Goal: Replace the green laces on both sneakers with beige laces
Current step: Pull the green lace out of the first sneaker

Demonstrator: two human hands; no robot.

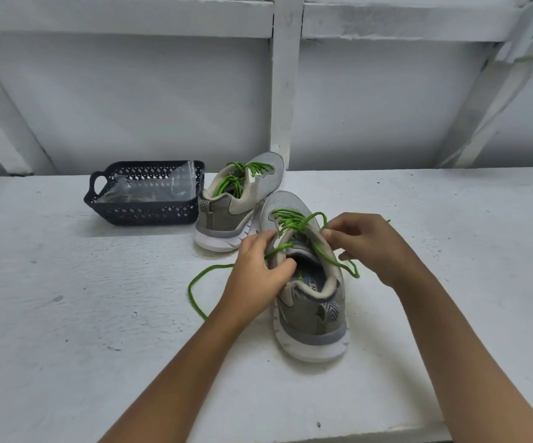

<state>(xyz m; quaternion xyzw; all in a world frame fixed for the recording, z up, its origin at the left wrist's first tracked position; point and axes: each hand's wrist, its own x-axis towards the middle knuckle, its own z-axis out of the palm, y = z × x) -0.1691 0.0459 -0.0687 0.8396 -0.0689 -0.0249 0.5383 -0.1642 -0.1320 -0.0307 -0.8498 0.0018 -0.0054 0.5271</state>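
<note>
Two grey sneakers with green laces stand on a white table (67, 314). The near sneaker (313, 311) points away from me, its green lace (294, 222) loosened, one end trailing over the table at the left (195, 292). My left hand (258, 276) grips the sneaker's left collar, thumb inside the opening. My right hand (364, 244) pinches the green lace at the sneaker's right eyelets. The far sneaker (236, 199) stands behind, still laced in green.
A dark perforated basket (143, 212) sits at the back left, holding a clear plastic bag (150, 187) with something pale inside. A white wall with wooden beams (284, 91) rises right behind the table.
</note>
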